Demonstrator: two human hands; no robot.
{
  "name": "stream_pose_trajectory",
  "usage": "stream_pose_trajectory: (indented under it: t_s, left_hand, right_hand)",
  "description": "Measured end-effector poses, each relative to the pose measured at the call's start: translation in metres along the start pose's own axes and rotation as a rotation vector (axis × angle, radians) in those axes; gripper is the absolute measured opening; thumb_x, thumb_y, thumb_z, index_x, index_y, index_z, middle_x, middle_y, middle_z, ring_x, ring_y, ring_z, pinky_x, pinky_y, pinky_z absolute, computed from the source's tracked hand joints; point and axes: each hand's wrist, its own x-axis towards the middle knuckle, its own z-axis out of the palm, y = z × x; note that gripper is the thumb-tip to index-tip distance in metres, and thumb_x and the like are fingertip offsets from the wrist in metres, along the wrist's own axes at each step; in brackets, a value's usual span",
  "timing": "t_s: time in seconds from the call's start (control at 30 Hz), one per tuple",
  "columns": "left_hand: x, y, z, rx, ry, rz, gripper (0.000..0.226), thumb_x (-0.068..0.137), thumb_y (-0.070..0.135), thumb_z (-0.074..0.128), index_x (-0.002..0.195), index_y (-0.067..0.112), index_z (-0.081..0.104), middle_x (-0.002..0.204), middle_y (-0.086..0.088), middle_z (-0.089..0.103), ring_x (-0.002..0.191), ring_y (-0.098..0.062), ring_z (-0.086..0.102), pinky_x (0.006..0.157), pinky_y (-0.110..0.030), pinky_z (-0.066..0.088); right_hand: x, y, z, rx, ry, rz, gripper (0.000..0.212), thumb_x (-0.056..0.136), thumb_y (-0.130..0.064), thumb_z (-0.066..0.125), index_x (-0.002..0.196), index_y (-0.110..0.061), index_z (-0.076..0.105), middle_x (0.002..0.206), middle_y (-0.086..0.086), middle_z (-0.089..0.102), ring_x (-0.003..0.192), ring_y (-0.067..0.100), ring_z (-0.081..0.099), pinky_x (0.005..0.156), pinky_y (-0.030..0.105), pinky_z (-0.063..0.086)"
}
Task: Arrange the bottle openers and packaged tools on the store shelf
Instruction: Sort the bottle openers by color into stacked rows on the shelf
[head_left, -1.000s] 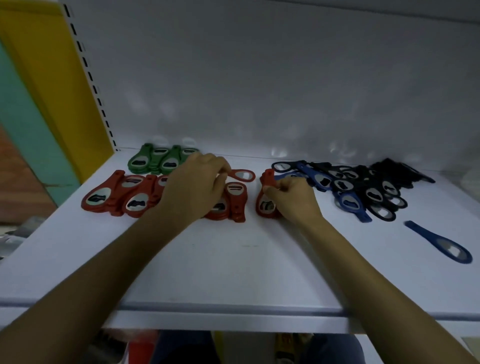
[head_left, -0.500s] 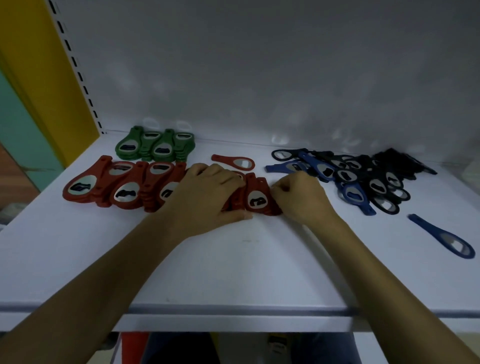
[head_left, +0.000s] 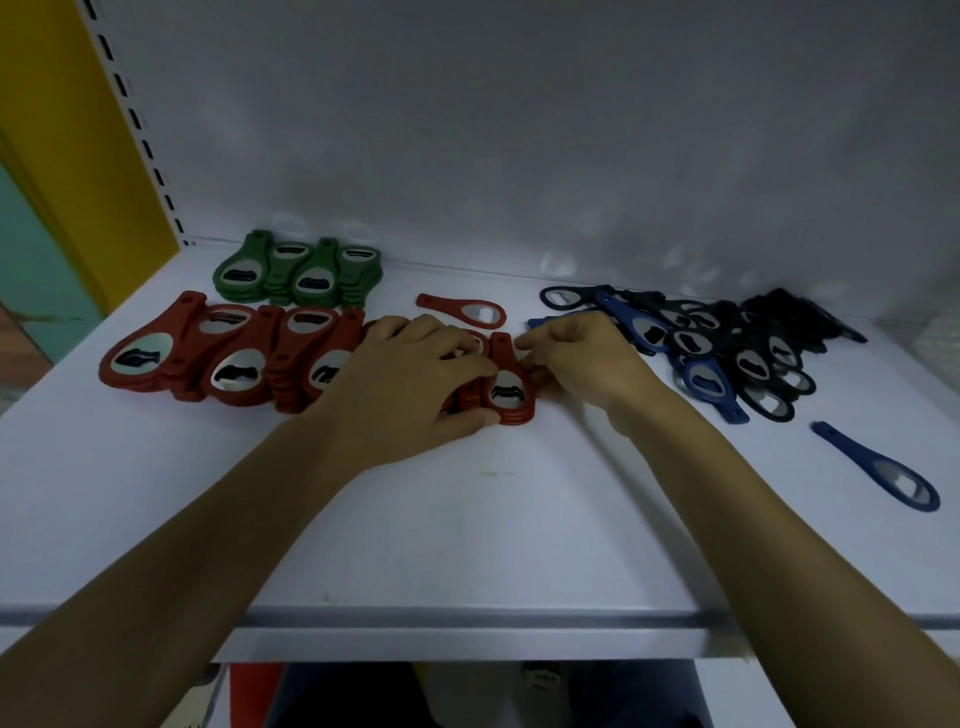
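A row of red bottle openers (head_left: 228, 358) lies on the white shelf (head_left: 467, 519), with a group of green openers (head_left: 296, 273) behind it. My left hand (head_left: 410, 389) grips a small stack of red openers (head_left: 506, 389) at the row's right end, thumb at its front. My right hand (head_left: 576, 358) pinches that same stack from the right. One slim red opener (head_left: 462, 310) lies alone behind my hands. A loose pile of blue and black openers (head_left: 727, 348) sits to the right, and a single blue opener (head_left: 878, 467) lies nearer the front right.
The shelf's white back wall (head_left: 519, 156) rises close behind the openers. A yellow side panel (head_left: 62, 145) and slotted upright (head_left: 140, 135) close off the left. The shelf's front edge (head_left: 467, 621) runs below my forearms.
The stack of red openers under my hands has been pushed left, closing the gap to the red row. Both hands stay on it. The camera view has shifted slightly.
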Motion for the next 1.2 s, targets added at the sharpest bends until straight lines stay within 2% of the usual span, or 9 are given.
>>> stream_pose_trajectory:
  t_s: [0.23, 0.33, 0.4, 0.53, 0.63, 0.77, 0.93, 1.07, 1.2]
  left_hand:
    - [0.000, 0.002, 0.000, -0.005, 0.021, -0.009, 0.054, 0.081, 0.059, 0.040, 0.109, 0.022, 0.067, 0.109, -0.003, 0.067, 0.097, -0.027, 0.063, 0.080, -0.045, 0.048]
    - [0.000, 0.002, 0.000, -0.021, 0.030, -0.017, 0.054, 0.080, 0.060, 0.041, 0.108, 0.022, 0.068, 0.109, -0.002, 0.067, 0.097, -0.027, 0.063, 0.081, -0.045, 0.048]
    - [0.000, 0.002, 0.000, -0.033, 0.041, -0.015, 0.053, 0.080, 0.059, 0.042, 0.107, 0.022, 0.068, 0.108, -0.002, 0.067, 0.095, -0.026, 0.063, 0.080, -0.044, 0.047]
    - [-0.001, 0.002, 0.002, -0.038, 0.051, -0.016, 0.052, 0.081, 0.060, 0.043, 0.107, 0.023, 0.068, 0.108, 0.000, 0.066, 0.095, -0.024, 0.063, 0.081, -0.043, 0.048]
    - [-0.001, 0.003, -0.002, -0.063, 0.017, -0.034, 0.058, 0.083, 0.065, 0.038, 0.111, 0.024, 0.067, 0.112, 0.002, 0.066, 0.099, -0.022, 0.062, 0.084, -0.042, 0.046]
    - [0.000, 0.004, -0.007, -0.104, 0.021, -0.078, 0.059, 0.088, 0.063, 0.032, 0.114, 0.022, 0.065, 0.115, 0.003, 0.065, 0.104, -0.020, 0.059, 0.087, -0.040, 0.043]
    - [0.002, 0.002, -0.015, -0.099, 0.306, -0.163, 0.035, 0.090, 0.028, 0.040, 0.107, 0.011, 0.065, 0.107, -0.007, 0.065, 0.099, -0.028, 0.059, 0.084, -0.042, 0.045]
    - [0.001, -0.003, -0.017, -0.135, 0.446, -0.222, 0.035, 0.087, 0.012, 0.040, 0.112, 0.008, 0.063, 0.109, -0.012, 0.064, 0.102, -0.031, 0.058, 0.087, -0.043, 0.047]
    - [-0.004, -0.003, -0.012, -0.173, 0.391, -0.188, 0.032, 0.086, 0.012, 0.041, 0.107, 0.010, 0.065, 0.104, -0.007, 0.066, 0.097, -0.028, 0.058, 0.082, -0.043, 0.047]
  right_hand:
    - [0.008, -0.001, 0.002, -0.183, -0.007, -0.083, 0.008, 0.087, -0.012, 0.067, 0.084, -0.011, 0.074, 0.090, 0.011, 0.073, 0.083, 0.024, 0.069, 0.080, 0.038, 0.058]
    - [0.037, -0.010, 0.006, -0.390, 0.175, -0.226, 0.020, 0.093, -0.021, 0.058, 0.103, -0.009, 0.071, 0.108, 0.007, 0.070, 0.097, 0.020, 0.065, 0.088, 0.040, 0.054]
    - [0.060, -0.016, 0.014, -0.564, 0.130, -0.232, 0.036, 0.094, -0.034, 0.057, 0.118, -0.008, 0.062, 0.124, 0.010, 0.060, 0.114, 0.026, 0.056, 0.097, 0.041, 0.047]
    - [0.091, -0.023, 0.024, -0.871, -0.013, -0.082, 0.044, 0.085, -0.056, 0.061, 0.081, -0.014, 0.055, 0.104, 0.010, 0.055, 0.111, 0.030, 0.052, 0.094, 0.039, 0.043]
    - [0.093, -0.027, 0.020, -0.731, 0.012, -0.122, 0.029, 0.082, -0.037, 0.072, 0.093, -0.013, 0.059, 0.099, 0.005, 0.060, 0.102, 0.025, 0.058, 0.092, 0.038, 0.045]
    - [0.082, -0.021, 0.016, -0.152, 0.099, -0.241, 0.014, 0.082, -0.009, 0.072, 0.081, -0.014, 0.059, 0.084, 0.005, 0.065, 0.083, 0.020, 0.064, 0.079, 0.032, 0.053]
    - [0.057, -0.024, 0.004, 0.382, 0.173, -0.337, 0.010, 0.089, -0.001, 0.062, 0.084, -0.008, 0.067, 0.073, -0.002, 0.067, 0.059, 0.000, 0.062, 0.060, 0.013, 0.049]
    - [0.049, -0.029, -0.015, 0.280, -0.044, -0.281, 0.007, 0.091, -0.016, 0.062, 0.088, -0.016, 0.069, 0.068, -0.010, 0.068, 0.059, -0.001, 0.059, 0.056, 0.011, 0.044]
    - [0.056, -0.027, -0.006, 0.172, -0.256, -0.201, 0.012, 0.089, -0.010, 0.062, 0.097, -0.004, 0.069, 0.085, 0.006, 0.069, 0.073, 0.009, 0.063, 0.068, 0.014, 0.053]
